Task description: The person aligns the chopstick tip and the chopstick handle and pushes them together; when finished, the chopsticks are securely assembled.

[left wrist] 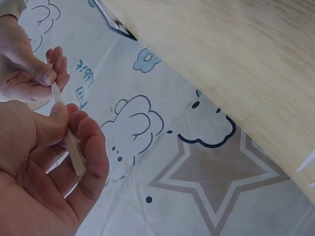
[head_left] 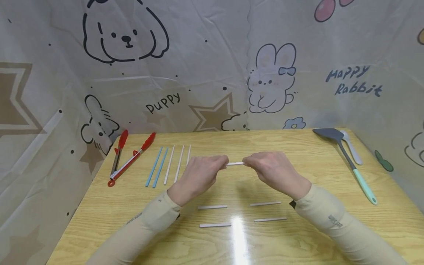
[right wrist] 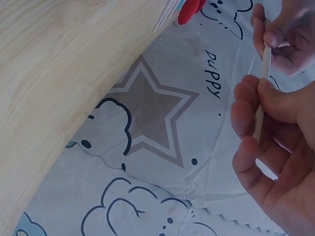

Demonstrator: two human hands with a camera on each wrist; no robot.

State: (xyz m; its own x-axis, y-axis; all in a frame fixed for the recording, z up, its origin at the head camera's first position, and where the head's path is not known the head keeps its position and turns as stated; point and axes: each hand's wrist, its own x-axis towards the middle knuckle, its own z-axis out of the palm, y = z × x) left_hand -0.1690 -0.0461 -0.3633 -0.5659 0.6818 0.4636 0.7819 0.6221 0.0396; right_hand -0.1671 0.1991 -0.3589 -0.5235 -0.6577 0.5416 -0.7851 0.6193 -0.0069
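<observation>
Cartoon-printed cloth (head_left: 212,79) backs a wood-grain table (head_left: 238,143). Above its middle, the left hand (head_left: 200,175) and right hand (head_left: 276,171) each have a pinching grip on one pale stick (head_left: 235,163). Nearer lie four short sticks (head_left: 215,225); left, two blue sticks (head_left: 154,167), three long white sticks (head_left: 169,165) and red tongs (head_left: 128,163); far right, a spatula (head_left: 347,156) beside a pale utensil (head_left: 353,149)

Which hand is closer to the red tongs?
Left. The left hand is just past the blue sticks beside the red tongs; the right hand is farther away, at the other end of the white stick.
</observation>
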